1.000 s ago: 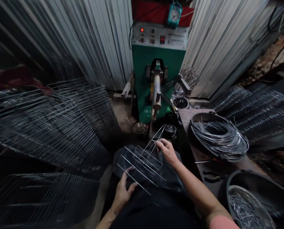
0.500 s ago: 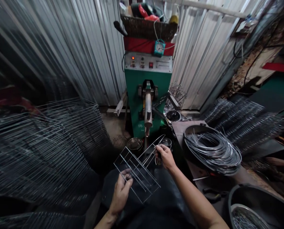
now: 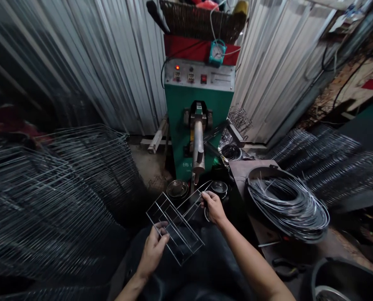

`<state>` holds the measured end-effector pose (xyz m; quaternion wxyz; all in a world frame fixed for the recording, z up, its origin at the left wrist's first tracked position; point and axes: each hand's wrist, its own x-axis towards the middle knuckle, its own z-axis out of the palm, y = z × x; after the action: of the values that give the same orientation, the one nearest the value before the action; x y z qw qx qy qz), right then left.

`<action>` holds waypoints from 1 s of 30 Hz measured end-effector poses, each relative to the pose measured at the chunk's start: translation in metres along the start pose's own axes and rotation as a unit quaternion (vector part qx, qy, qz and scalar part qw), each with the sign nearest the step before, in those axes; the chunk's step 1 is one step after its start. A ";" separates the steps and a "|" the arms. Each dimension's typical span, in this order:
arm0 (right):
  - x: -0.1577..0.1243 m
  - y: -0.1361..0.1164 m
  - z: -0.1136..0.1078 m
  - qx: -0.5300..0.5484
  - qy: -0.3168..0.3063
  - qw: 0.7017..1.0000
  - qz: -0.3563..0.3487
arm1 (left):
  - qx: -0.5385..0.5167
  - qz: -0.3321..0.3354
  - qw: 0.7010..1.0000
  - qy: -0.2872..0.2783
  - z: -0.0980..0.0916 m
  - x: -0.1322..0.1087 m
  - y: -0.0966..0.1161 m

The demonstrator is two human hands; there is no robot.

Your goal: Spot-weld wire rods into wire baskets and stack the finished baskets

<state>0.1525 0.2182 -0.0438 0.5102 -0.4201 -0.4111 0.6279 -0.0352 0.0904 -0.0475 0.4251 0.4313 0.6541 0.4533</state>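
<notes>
A wire rack (image 3: 180, 234) of thin welded rods hangs tilted between my two hands, above my dark-covered lap. My left hand (image 3: 155, 246) is closed on the rack's near left edge, thumb and fingers around a rod. At the upper right, my right hand (image 3: 212, 205) pinches a narrower wire part of the frame with its fingertips; whether that part is joined to the rack I cannot tell. Just beyond my hands stands a green spot welder (image 3: 180, 125), its thick metal arm (image 3: 199, 146) pointing toward me with the tip close above the rack's far end.
Stacked wire racks (image 3: 48, 196) fill the left side. To the right, a round black tray (image 3: 252, 179) bears loops of wire (image 3: 312, 209), with pliers (image 3: 285, 267) and a black basin (image 3: 318, 276) nearer me. Small metal dishes (image 3: 177, 189) sit below the welder.
My view has shifted, so the welder sits slightly further right. Both hands, still gripping the wire rack, have moved a little left in the picture.
</notes>
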 end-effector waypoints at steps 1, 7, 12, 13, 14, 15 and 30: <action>0.002 0.001 0.001 -0.002 0.000 1.000 -0.002 | 0.000 -0.002 1.000 -0.001 -0.001 0.002 0.000; 0.015 -0.001 0.005 0.000 0.004 1.000 -0.006 | -0.010 -0.006 1.000 0.003 -0.002 0.011 0.006; 0.022 -0.003 0.006 0.011 0.012 1.000 0.018 | -0.007 -0.013 1.000 -0.007 -0.003 0.018 0.014; 0.025 -0.004 0.007 0.010 0.014 1.000 0.021 | -0.006 -0.015 1.000 -0.008 -0.003 0.019 0.015; 0.027 -0.005 0.008 0.008 0.016 1.000 0.024 | -0.007 -0.016 1.000 -0.010 -0.004 0.020 0.015; 0.028 -0.006 0.009 0.006 0.020 0.999 0.028 | -0.011 -0.016 1.000 -0.011 -0.004 0.021 0.014; -0.106 0.015 -0.024 -0.265 -0.139 0.953 -0.037 | -0.118 -0.001 0.993 0.019 0.007 0.010 0.005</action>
<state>0.1843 0.1132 -0.0544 0.3408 -0.4333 -0.6450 0.5293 -0.0303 0.1031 -0.0456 0.4613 0.3687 0.6043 0.5349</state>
